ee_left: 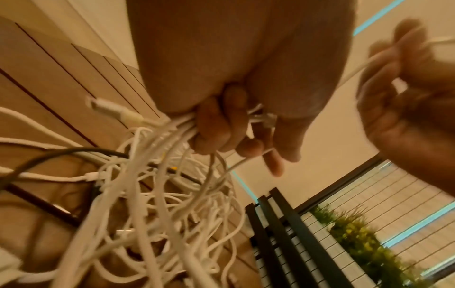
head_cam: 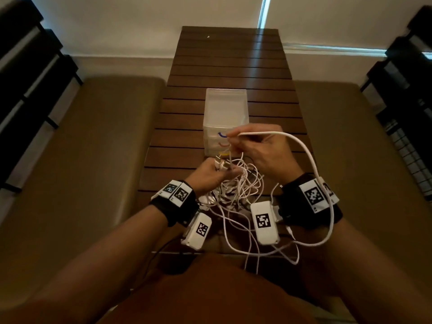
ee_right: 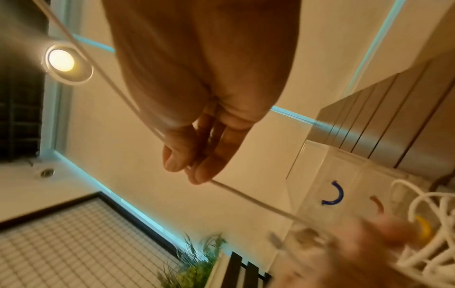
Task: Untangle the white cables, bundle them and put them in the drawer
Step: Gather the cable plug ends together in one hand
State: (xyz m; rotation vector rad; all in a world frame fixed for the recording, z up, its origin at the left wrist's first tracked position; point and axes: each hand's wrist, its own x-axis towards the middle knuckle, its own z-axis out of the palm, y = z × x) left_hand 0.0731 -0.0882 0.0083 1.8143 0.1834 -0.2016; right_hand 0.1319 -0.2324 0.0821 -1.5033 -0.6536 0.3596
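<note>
Both hands working the cable tangle

The left hand (head_cam: 208,171) is clutching the white cables (head_cam: 236,190) tightly, while the right hand (head_cam: 264,150) is pinching one thick cable (head_cam: 311,157) before the drawer unit (head_cam: 224,108).

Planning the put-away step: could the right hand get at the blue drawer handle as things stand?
Probably not yet: the right hand is beside the blue handle, nothing between, but its fingers pinch a white cable that it must drop first.

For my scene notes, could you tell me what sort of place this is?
Probably a home sitting area or balcony lounge: a slatted wooden table flanked by cushioned benches, with a potted plant by a railing.
</note>
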